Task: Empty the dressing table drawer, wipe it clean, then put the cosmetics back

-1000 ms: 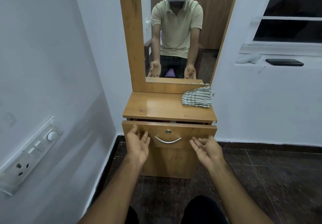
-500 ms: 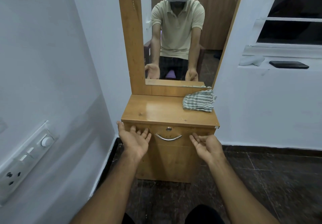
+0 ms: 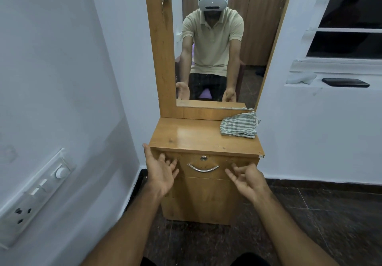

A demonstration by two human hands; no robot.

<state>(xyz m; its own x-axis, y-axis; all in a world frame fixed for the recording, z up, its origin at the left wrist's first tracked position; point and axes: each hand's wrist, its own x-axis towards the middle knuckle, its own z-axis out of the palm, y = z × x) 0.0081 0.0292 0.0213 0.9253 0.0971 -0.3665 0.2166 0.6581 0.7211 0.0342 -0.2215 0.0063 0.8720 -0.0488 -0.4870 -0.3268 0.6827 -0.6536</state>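
Note:
The wooden dressing table stands against the wall with its drawer pushed flush into the cabinet. A curved metal handle and a round lock sit on the drawer front. My left hand hovers palm-up at the drawer's left end, fingers spread, holding nothing. My right hand hovers at the drawer's right end, fingers loosely curled and empty. A striped green-and-white cloth lies bunched on the tabletop's right rear. No cosmetics are visible.
A tall mirror rises behind the table and reflects a seated person. A switchboard is on the left wall. On the window ledge at right lie a dark flat object and a white object. Dark tiled floor surrounds the cabinet.
The drawer went from slightly pulled out to fully closed. Both hands have eased back a little from its front, staying open at either end.

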